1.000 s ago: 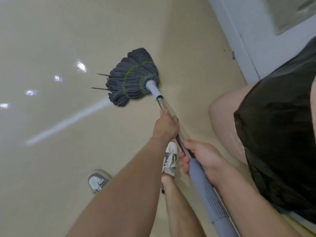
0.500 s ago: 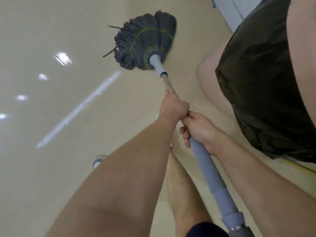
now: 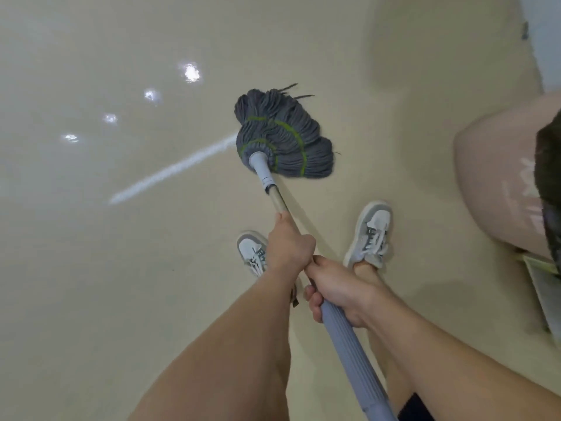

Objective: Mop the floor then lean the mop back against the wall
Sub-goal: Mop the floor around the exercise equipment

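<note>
1. Mop point(image 3: 285, 141): ribbed grey grip nearest the camera; grey string head spread flat on the beige floor point(image 3: 121, 299).
2. Right hand point(image 3: 340, 290): farthest from the mop head, fingers curled tight round the ribbed grip.
3. Left hand point(image 3: 288, 247): touching the right hand on the mop-head side, fingers wrapped round the metal shaft.
4. Shoes point(image 3: 372, 235): just short of the mop head, one each side of the shaft.
5. Pink bin point(image 3: 498, 189): dark liner, right of the mop head, well apart.

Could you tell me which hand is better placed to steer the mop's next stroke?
Probably the left hand: it grips the metal shaft nearest the mop head; the right hand holds the grey grip.
</note>
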`<state>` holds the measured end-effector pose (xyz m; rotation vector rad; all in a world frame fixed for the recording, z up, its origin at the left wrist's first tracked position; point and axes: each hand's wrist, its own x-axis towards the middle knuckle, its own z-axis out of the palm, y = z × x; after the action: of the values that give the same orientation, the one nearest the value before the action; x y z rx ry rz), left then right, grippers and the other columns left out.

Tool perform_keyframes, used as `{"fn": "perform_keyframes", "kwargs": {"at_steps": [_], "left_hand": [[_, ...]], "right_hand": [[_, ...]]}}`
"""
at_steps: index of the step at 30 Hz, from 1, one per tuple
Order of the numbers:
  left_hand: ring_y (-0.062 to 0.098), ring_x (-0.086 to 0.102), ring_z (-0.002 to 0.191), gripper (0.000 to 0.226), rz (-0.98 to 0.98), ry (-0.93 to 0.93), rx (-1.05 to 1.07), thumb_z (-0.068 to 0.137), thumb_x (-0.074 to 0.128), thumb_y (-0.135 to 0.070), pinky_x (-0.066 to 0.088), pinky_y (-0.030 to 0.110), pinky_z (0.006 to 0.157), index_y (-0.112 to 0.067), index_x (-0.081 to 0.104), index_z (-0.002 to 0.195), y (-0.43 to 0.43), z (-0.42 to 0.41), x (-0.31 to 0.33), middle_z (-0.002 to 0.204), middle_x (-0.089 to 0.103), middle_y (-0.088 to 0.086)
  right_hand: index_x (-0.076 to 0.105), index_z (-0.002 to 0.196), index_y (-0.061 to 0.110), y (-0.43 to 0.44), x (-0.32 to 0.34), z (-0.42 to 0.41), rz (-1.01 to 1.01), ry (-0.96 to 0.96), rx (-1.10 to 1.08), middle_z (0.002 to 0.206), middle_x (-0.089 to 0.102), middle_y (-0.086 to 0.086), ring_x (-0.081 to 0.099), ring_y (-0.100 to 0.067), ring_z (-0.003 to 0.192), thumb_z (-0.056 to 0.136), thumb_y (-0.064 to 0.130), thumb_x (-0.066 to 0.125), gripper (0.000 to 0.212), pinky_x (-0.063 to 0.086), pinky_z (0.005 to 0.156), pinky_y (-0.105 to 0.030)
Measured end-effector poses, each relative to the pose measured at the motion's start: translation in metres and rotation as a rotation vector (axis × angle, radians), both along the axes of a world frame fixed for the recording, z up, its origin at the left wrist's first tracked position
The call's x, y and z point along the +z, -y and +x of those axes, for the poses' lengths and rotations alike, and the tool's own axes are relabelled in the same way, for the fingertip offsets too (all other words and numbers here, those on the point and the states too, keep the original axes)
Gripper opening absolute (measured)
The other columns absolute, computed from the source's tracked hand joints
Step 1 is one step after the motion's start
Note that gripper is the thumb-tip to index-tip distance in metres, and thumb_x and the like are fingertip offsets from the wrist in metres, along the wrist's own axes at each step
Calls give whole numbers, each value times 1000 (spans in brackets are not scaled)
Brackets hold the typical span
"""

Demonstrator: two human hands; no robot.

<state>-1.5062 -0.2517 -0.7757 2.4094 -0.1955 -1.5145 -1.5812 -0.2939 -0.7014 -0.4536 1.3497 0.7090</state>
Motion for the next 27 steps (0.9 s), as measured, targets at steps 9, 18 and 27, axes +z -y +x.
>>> {"fn": "perform_keyframes", "kwargs": {"at_steps": [9,18,27], "left_hand": [[36,62,106,44,99,31,586,83,56,-20,50,37,85,-14,51,127,-135,-10,-14,113,67,13],[30,62,105,58,71,1,1118,75,57,-24,47,30,83,-19,50,133,-151,-90,-17,109,64,4],[31,64,99,55,163,-146,1079,76,59,-26,55,36,81,-13,48,128,-145,-148,-8,108,66,8]], "right_hand": [[42,91,18,-89,-14,29,52,151,731,53,38,-5,36,-10,32,101,29,29,20,37,36,-15],[40,100,5,-99,-30,-14,11,273,1412,52,48,-18,42,-21,28,96,9,29,12,42,39,-21],[38,103,7,-94,-10,-60,21,167,1574,49,45,-13,41,-17,28,100,23,29,19,44,42,-24]]}}
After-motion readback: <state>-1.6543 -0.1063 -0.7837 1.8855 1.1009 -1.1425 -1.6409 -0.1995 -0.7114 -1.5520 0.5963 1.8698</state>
